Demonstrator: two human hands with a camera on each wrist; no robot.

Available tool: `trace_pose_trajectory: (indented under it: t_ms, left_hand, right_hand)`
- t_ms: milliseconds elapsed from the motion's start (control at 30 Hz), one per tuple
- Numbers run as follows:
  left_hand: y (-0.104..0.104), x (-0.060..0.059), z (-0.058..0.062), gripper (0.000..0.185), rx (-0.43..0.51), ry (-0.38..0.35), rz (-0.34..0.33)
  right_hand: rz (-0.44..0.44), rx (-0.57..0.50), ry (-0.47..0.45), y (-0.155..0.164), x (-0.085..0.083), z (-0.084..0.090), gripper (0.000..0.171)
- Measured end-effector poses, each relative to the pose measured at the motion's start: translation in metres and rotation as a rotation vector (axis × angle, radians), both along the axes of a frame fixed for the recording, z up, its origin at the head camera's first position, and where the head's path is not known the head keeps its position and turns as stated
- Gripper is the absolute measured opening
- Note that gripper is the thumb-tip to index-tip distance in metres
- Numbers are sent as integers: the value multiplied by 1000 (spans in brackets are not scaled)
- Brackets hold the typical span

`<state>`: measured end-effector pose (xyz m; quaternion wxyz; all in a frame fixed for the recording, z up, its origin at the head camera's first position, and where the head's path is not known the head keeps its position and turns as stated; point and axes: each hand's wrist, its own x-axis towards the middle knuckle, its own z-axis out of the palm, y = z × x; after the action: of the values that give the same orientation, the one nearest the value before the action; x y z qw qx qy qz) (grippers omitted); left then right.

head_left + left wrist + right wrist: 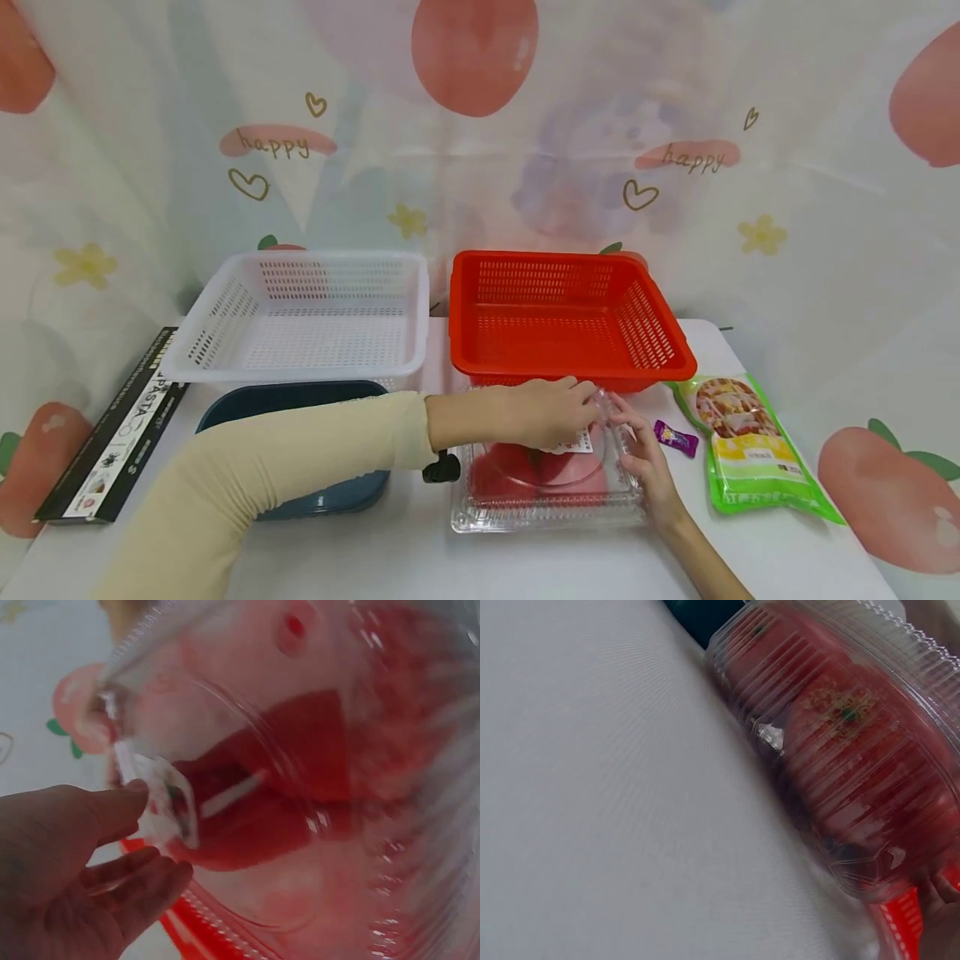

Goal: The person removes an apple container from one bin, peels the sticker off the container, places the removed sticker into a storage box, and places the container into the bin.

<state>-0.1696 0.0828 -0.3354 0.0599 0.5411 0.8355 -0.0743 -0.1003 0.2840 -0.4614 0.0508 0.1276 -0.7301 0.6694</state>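
Observation:
A clear plastic clamshell box with large red round fruits inside lies on the white table. My left hand, in a cream sleeve, reaches across its lid to the far right corner. In the left wrist view, the thumb and fingers of this hand pinch the lid's edge beside a white label. My right hand grips the box's right side, its fingers curled at the rim. Only a little of that hand appears in the right wrist view, at the box's end.
Behind the box stands a red basket, with a white basket to its left. A dark blue basin sits under the left forearm. A black pasta box lies far left. On the right are a purple-wrapped candy and a green food bag.

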Motion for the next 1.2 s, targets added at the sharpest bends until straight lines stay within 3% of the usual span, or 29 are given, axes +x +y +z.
trace_pose_trajectory:
  t_ms: [167, 467, 800, 1200]
  left_hand:
    - [5, -9, -5, 48, -28, 18, -20]
    - [8, -11, -7, 35, 1, 32, -45]
    - [12, -9, -9, 37, -17, 143, -103]
    - [19, -10, -6, 39, -63, 109, -82]
  right_hand:
    - [7, -17, -1, -1, -1, 1, 41]
    - [17, -17, 32, -1, -1, -1, 42]
    - [17, -2, 72, 1, -3, -3, 42]
    - [0, 11, 49, 1, -2, -2, 40]
